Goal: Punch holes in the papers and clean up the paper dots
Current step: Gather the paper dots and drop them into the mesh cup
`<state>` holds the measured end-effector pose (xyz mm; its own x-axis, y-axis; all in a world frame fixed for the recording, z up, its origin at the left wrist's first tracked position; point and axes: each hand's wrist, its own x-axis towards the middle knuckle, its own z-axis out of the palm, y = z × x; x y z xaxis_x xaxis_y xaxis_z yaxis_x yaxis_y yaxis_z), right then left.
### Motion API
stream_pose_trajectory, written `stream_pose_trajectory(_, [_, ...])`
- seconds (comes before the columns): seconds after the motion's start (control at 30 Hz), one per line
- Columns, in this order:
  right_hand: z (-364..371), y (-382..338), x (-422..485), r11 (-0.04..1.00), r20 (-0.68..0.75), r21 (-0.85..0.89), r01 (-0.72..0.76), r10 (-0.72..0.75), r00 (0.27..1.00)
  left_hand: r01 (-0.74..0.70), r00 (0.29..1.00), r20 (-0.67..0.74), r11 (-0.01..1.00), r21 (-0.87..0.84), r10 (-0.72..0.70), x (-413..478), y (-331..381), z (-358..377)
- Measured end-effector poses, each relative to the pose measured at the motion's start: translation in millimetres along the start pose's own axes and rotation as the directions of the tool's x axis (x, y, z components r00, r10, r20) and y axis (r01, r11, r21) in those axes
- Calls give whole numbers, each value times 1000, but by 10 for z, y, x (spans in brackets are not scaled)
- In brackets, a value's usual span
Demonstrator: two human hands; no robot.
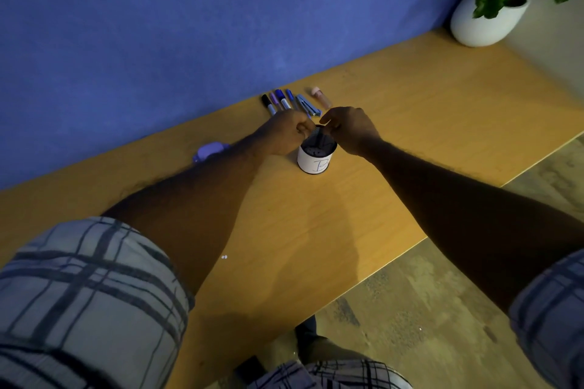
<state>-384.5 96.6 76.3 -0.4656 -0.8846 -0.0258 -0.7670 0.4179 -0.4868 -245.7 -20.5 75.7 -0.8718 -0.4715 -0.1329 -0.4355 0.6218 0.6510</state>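
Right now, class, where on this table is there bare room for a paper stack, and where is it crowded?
Free: the table stretch between the pink-capped tube and the plant pot; the patch between the cup and the near edge, bar two paper dots. Crowded: by the wall, where markers and stapler lie behind the left hand and right hand.

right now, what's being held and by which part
Both the left hand and right hand curl fingers at the far rim of the cup; whether they pinch the rim or something small cannot be told.
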Motion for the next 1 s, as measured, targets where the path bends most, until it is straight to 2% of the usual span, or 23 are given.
stream_pose_trajectory(0.13, [9,12,25,999,53,10,-47,46,998,20,1000,10,1000,24,-20,25,-8,5])
stream_pose_trajectory(0.33, [12,-17,66,996,-5,-58,-68,67,998,21,1000,-8,999,46,-21,40,-16,-33])
stream_pose_trajectory(0.53, [-10,-28,72,984,4,-173,-49,50,999,17,1000,-4,998,53,-17,57,-36,-38])
stream_pose_trajectory(0.6, [-16,-16,74,987,13,-162,-22,25,1000,26,1000,13,999,26,-26,61,-39,-30])
stream_pose_trajectory(0.7, [-49,-4,58,995,74,-55,84,-80,994,101,994,51,977,-187,-93,68,-14,-26])
stream_pose_trajectory(0.77, [-74,-19,31,990,106,17,140,-141,984,160,987,65,895,-418,-146,35,6,-48])
stream_pose_trajectory(0.83, [-75,-46,-2,986,100,74,152,-159,982,189,982,89,798,-572,-169,-31,14,-84])
stream_pose_trajectory(0.9, [-42,-81,-50,983,82,99,156,-164,983,223,974,122,715,-663,-191,-110,2,-107])
stream_pose_trajectory(1.0, [70,-153,-159,980,15,99,174,-176,984,292,955,165,668,-685,-248,-281,-96,-137])
